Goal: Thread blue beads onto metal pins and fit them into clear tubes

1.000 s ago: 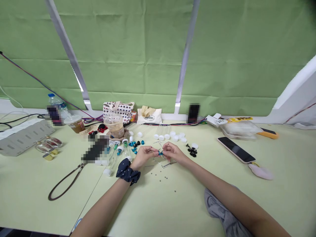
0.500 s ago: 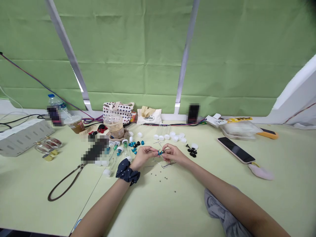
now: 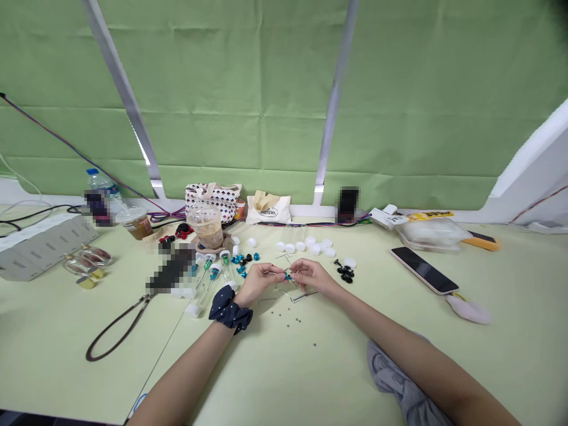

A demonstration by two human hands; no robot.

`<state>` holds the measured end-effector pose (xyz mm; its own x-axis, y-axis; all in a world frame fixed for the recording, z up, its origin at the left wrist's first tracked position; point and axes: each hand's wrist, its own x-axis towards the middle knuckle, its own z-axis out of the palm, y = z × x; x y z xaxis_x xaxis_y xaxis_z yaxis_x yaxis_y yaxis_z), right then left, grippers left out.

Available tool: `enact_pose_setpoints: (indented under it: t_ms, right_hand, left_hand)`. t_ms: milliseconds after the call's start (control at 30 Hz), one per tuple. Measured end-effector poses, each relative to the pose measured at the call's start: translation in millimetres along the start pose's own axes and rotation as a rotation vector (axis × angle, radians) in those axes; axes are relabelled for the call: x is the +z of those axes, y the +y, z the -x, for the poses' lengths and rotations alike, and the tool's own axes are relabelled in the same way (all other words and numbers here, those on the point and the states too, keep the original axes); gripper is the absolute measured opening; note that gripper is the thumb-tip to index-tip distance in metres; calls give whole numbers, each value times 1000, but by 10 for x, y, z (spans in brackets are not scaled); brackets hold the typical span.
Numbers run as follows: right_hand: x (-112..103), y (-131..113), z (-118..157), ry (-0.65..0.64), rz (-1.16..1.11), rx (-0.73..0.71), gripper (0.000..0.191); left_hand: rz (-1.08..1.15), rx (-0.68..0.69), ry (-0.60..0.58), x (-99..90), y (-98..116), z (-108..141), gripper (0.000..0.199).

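Observation:
My left hand and my right hand meet over the table, fingertips almost touching. Between them is a small shiny blue part, pinched from both sides; its exact kind is too small to make out. Under the hands lie thin metal rods and several tiny grey pieces. Loose blue and black parts sit just beyond my left hand. Right of my right hand is a cluster of black parts beside a white cap.
Clear tubes with white caps lie on the left, near a drink cup. More white caps are behind the hands. A phone and a plastic box rest at right; a grey power strip stands far left.
The fingers of both hands have drawn slightly closer together around the small blue part, so less of it shows. Everything on the table stays where it was.

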<state>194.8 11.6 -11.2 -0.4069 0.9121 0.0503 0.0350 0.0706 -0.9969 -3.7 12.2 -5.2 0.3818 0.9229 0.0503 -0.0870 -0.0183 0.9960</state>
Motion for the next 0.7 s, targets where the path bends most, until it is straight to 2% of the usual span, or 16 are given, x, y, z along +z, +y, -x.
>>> enact_pose_setpoints:
  t_ms: [100,233,467,700]
  right_hand:
    - [-1,3,4,-6,-21,-17,42]
    - [-1,24,-8,-34,-1,35,40]
    - [6,6,7,-22,17,-60,42]
    - [-3,31,-1,-66,11,23,38]
  left_hand:
    - [-6,-11,1,9,9,7,31]
    - [-10,-17,-2,25,18,14,32]
    - [-14,-16,11,2,15,6,32]
    - [-16,-20,-10,22,-3,9,32]
